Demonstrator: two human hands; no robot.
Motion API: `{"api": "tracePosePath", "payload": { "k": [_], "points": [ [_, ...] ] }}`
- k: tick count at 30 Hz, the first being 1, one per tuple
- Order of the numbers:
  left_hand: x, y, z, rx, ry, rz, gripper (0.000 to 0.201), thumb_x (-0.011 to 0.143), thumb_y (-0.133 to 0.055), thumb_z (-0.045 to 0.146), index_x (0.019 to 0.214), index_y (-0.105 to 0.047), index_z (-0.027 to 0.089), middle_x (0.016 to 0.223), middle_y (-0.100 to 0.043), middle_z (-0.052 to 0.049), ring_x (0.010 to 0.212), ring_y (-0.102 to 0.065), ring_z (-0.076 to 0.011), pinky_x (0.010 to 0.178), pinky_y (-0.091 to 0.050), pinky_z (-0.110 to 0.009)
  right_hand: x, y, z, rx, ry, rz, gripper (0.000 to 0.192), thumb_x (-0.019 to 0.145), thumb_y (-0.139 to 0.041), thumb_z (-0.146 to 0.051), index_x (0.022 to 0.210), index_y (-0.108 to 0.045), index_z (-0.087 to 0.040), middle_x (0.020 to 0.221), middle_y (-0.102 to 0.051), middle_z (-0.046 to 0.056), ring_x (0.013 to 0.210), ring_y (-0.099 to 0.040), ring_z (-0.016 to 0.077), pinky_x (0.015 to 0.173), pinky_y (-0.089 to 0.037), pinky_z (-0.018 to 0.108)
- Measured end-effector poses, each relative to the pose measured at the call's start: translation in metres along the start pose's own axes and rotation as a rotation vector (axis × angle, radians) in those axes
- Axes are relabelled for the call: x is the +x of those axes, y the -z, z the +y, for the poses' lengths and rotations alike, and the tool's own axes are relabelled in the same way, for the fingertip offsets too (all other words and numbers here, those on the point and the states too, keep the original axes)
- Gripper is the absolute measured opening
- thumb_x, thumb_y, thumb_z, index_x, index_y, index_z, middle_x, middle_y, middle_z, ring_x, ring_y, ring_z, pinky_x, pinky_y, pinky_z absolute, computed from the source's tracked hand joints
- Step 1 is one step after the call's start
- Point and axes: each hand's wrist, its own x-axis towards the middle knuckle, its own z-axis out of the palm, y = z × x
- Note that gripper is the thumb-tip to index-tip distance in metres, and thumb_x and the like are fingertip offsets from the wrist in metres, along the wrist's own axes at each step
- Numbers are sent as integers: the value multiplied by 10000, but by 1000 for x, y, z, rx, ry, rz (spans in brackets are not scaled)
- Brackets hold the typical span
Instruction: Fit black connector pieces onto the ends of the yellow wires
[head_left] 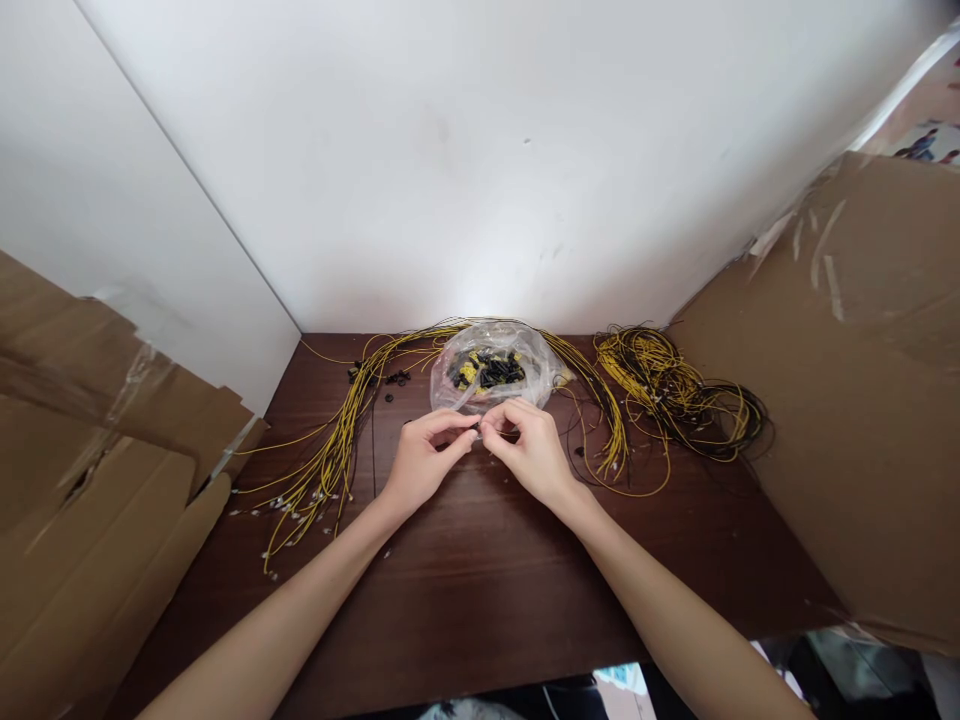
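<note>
Fingertips of my left hand and my right hand meet in a pinch over the middle of the table. Between them is something small and dark, mostly hidden by the fingers, too small to name. Just beyond the hands lies a clear plastic bag holding several small black and yellow pieces. A bundle of yellow and black wires arcs from the left, behind the bag, and down to the right. Several small black pieces lie loose left of the bag.
A tangled coil of yellow and black wire lies at the back right of the brown table. Cardboard stands on the right, more cardboard on the left. A white wall closes off the back.
</note>
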Motion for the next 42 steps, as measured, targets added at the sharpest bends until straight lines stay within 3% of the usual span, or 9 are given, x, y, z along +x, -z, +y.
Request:
{"api": "tracePosePath", "payload": {
  "k": [7, 15, 21, 28, 31, 34, 38, 42],
  "points": [
    [1, 0, -1, 9, 46, 31, 171, 741, -651, 245, 881, -678, 149, 829, -674, -48, 713, -604, -143, 633, -492, -233, 1, 1, -4, 62, 18, -19, 114, 839, -531, -200, 769, -621, -193, 740, -620, 23, 713, -556, 159, 674, -434, 277],
    [1, 2, -3, 136, -60, 50, 164, 794, -596, 277, 865, -704, 176, 822, -633, -45, 708, -569, -136, 589, -444, -218, 0, 2, -5, 77, 45, -47, 90, 826, -546, -180, 863, -628, -191, 772, -605, 25, 713, -556, 154, 679, -458, 269],
    [1, 1, -5, -41, 13, 58, 221, 765, -633, 268, 957, -596, 165, 834, -619, -29, 753, -587, -136, 683, -490, -243, -1, -2, -1, 88, 80, -78, 193, 858, -524, -177, 1017, -631, -197, 860, -616, 48, 784, -574, 160, 731, -464, 274],
    [1, 0, 1, -72, 26, 63, 231, 791, -611, 331, 960, -593, 175, 877, -607, -36, 760, -575, -133, 622, -494, -225, -1, 1, -1, 73, 80, -53, 153, 856, -537, -194, 951, -657, -201, 831, -612, 41, 762, -575, 159, 696, -458, 267],
    [4, 3, 2, -185, -3, 148, 386, 872, -451, 451, 750, -662, 151, 996, -613, -84, 826, -560, -155, 708, -504, -271, 0, 2, -3, 62, 59, -38, 156, 848, -536, -178, 945, -657, -188, 840, -618, 46, 741, -571, 154, 647, -449, 255],
    [8, 9, 3, -379, 69, 222, 581, 891, -395, 433, 429, -582, 133, 1021, -626, -111, 899, -535, -189, 755, -497, -294, 0, 3, -2, 61, 45, -16, 148, 843, -540, -177, 933, -658, -183, 837, -625, 45, 718, -565, 147, 606, -437, 246],
    [10, 16, 5, -503, 158, 193, 438, 793, -466, 234, 404, -630, 121, 969, -638, -119, 851, -531, -184, 720, -480, -266, 0, 4, -1, 67, 55, 5, 139, 841, -545, -183, 922, -658, -183, 840, -632, 42, 701, -561, 141, 575, -426, 239],
    [8, 15, 10, -541, 173, 152, 398, 733, -441, 185, 392, -634, 116, 831, -626, -114, 711, -519, -159, 645, -459, -264, 0, 4, 0, 68, 63, 21, 146, 838, -549, -181, 932, -660, -187, 839, -638, 41, 681, -552, 137, 580, -430, 244]
  ]
}}
